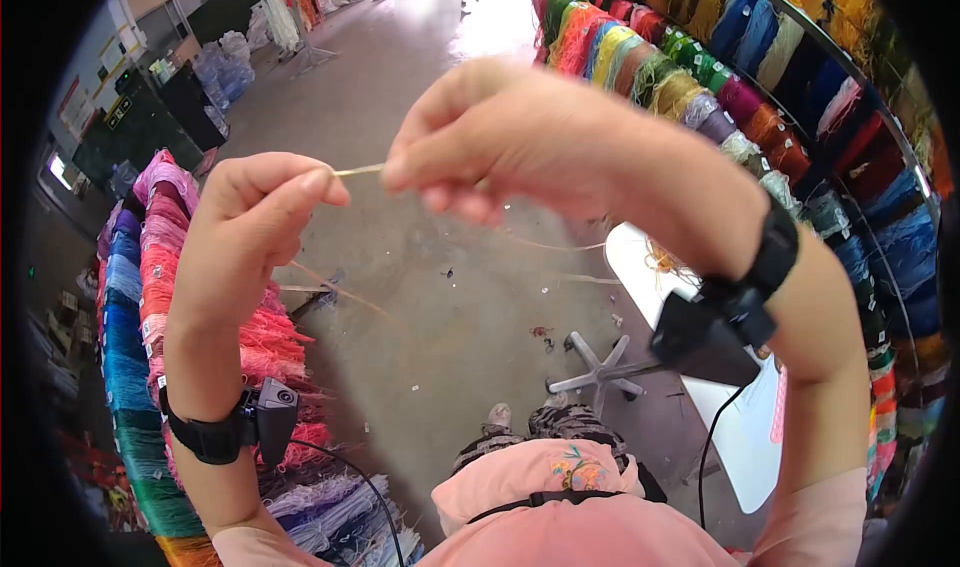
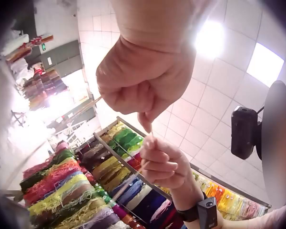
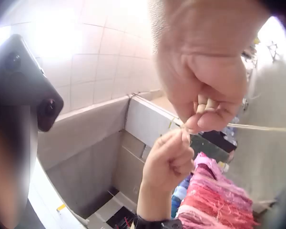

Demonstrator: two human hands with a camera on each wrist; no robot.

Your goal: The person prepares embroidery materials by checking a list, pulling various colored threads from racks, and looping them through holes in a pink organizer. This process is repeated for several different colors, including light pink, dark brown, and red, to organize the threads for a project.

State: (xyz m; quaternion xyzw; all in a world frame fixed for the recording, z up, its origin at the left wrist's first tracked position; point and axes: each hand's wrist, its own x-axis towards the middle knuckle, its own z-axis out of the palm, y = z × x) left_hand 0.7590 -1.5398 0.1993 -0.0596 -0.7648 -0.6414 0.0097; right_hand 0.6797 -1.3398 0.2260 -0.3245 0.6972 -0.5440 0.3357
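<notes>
A short length of pale yellow thread (image 1: 360, 170) runs between my two raised hands. My left hand (image 1: 250, 232) pinches one side of it between thumb and curled forefinger. On the other side, my right hand (image 1: 515, 137) grips it with thumb and fingertips, a little blurred. Loose strands trail below both hands. In the left wrist view the fingertips of the left hand (image 2: 145, 78) and right hand (image 2: 164, 164) almost meet at the thread. Pale strands (image 3: 264, 128) stretch out beside the right hand (image 3: 205, 90) in the right wrist view.
Racks of coloured yarn hanks stand on both sides: pink and red hanks (image 1: 165, 257) at left, multicoloured hanks (image 1: 660, 82) at right. A white table (image 1: 735, 467) with loose strands is at my right, beside a wheeled chair base (image 1: 600, 367). Scraps lie on the floor (image 1: 450, 327).
</notes>
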